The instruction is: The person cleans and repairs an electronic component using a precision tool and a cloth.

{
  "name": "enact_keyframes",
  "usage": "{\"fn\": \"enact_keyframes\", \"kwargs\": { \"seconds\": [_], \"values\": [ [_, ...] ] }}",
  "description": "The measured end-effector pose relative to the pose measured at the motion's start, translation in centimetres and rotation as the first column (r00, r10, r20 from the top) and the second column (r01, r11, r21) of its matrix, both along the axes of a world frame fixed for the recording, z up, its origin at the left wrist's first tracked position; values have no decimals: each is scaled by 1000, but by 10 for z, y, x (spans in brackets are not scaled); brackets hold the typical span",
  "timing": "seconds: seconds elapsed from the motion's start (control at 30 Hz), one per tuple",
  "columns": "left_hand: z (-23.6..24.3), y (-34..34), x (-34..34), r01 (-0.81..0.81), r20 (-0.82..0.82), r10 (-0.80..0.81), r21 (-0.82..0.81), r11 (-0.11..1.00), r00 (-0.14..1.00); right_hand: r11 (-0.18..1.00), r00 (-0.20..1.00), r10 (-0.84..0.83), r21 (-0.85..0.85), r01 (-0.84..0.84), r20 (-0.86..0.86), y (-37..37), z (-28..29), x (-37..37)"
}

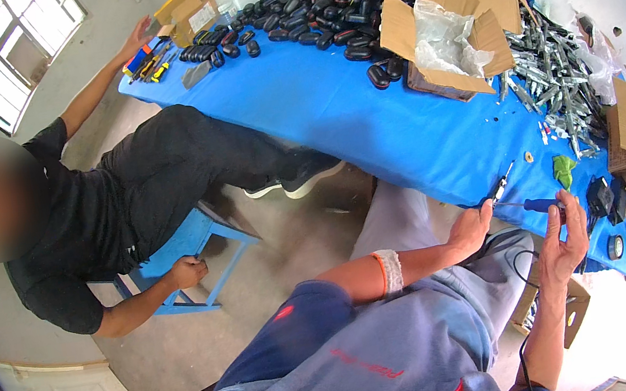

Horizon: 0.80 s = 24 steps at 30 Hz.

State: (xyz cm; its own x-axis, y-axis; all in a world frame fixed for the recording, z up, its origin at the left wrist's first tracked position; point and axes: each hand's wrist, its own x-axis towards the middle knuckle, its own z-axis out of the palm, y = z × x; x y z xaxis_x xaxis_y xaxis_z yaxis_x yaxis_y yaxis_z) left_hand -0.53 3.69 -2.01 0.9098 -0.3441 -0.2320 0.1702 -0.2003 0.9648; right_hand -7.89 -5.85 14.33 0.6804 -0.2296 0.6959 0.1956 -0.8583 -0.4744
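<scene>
The person's right hand [567,239], at the near right, has its fingers closed around a screwdriver with a blue handle and thin metal shaft [540,204]. The shaft points left toward the left hand [469,231], whose fingertips are pinched together. A slim black-and-white piece with a thin pointed tip [500,189] lies right at those fingertips; I cannot tell whether they grip it. The two hands are apart, near the edge of a table covered in bright blue cloth [290,105].

Beyond them on the cloth are a small tan ring [530,157] and a crumpled bright green scrap [564,172]. Farther right spreads a heap of slim grey and clear strips [557,79], beside an open brown cardboard box [435,84] holding clear plastic. Glossy black oval cases [324,5] are piled at the far side. At left, a co-worker in black clothes [69,205] sits on a blue stool [175,258].
</scene>
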Motion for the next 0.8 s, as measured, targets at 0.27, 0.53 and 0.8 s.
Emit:
{"fn": "enact_keyframes", "kwargs": {
  "seconds": [0.27, 0.53, 0.8],
  "values": [
    [-2, 1, -1, -43, 60, 42, 15, 999, 997, 990, 996, -75, 117, 81, -48, 0, -9, -2],
    [6, 2, -1, -3, 30, 2, 14, 1000, 1000, 967, 996, -73, 241, 84, -52, -4, -6, -2],
    [0, 1, -1, -24, 55, 22, 25, 999, 998, 985, 994, -31, 163, 47, -102, -3, -3, -4]
  ]
}}
